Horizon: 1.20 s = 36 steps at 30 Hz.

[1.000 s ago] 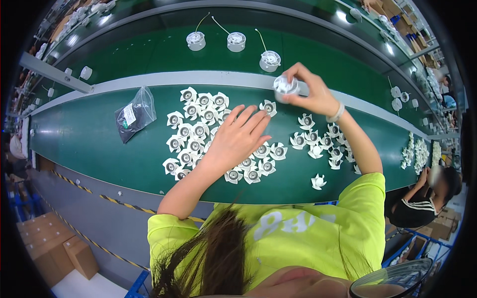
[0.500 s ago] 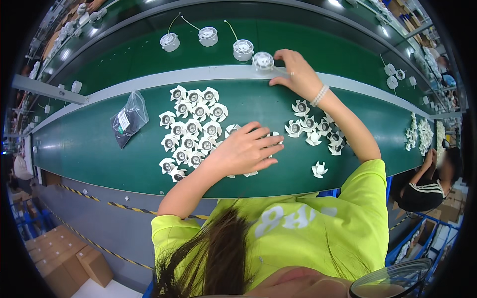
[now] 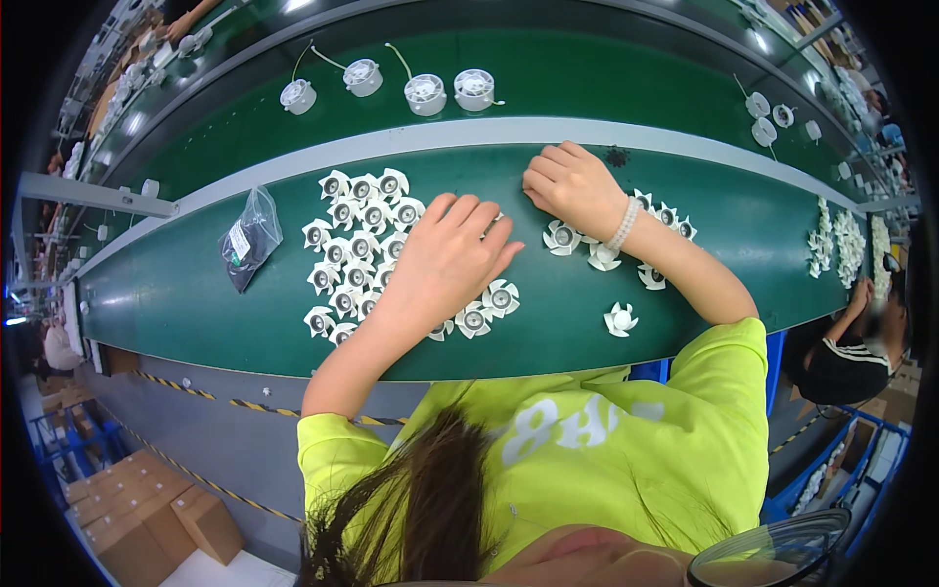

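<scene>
The right hand (image 3: 577, 188) is no longer reaching up to the grey rail with a round white housing: a second ago it was holding one aloft, half a second ago it was setting it at the belt's edge, and now it is resting back on the green surface (image 3: 176, 293), empty as far as can be seen. A fourth housing (image 3: 474, 89) is now riding on the upper belt (image 3: 606, 73) beside the three wired ones (so that piece has been passed on). The hand is lying knuckles up, fingers curled in loosely, just beside the smaller cluster of white fan wheels (image 3: 602, 256), with a beaded bracelet (image 3: 622, 225) on the wrist.

The left hand (image 3: 450, 256) has been staying over the big cluster of fan wheels (image 3: 357, 235), shifting only slightly rightward. It is lying palm down, fingers stretched flat and close together, covering several wheels near the cluster's right edge; whether it is pinching one underneath cannot be told. More wheels are showing just below the palm at (image 3: 474, 318).

The left forearm is coming in steeply from the lower edge, the right one slanting in from the lower right across the surface. One wheel (image 3: 620, 318) is lying apart, near the front edge. A clear plastic bag (image 3: 249, 237) with dark contents is sitting left of the big cluster, well away from both hands.
</scene>
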Tool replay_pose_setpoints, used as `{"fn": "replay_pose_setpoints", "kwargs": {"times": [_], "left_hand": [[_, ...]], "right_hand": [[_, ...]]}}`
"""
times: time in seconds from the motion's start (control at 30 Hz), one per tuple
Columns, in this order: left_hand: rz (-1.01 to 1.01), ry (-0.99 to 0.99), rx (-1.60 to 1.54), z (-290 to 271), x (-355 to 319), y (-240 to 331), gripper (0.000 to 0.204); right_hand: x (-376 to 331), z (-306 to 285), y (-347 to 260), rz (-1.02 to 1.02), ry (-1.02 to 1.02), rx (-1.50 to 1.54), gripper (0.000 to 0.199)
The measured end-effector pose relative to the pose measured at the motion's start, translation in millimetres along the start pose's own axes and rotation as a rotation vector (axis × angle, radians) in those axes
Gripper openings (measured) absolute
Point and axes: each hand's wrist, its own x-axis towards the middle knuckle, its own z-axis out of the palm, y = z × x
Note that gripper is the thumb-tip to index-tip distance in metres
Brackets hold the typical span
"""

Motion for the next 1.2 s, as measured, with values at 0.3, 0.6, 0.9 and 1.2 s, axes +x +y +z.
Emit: {"fn": "replay_pose_setpoints", "kwargs": {"times": [0.3, 0.6, 0.9, 1.2], "left_hand": [[0.129, -0.161, -0.105, 31, 58, -26, 0.021], [0.180, -0.068, -0.234, 91, 109, -27, 0.026], [0.328, -0.121, -0.068, 106, 132, -28, 0.026], [0.295, -0.206, -0.034, 94, 129, -33, 0.012]], "right_hand": [[-17, -73, 42, 0.478, 0.208, 0.331, 0.012], [-71, -87, 57, 0.572, 0.143, 0.368, 0.007], [-66, -68, 34, 0.378, 0.095, 0.422, 0.013], [-69, -55, 6, 0.157, -0.035, 0.294, 0.016]]}}
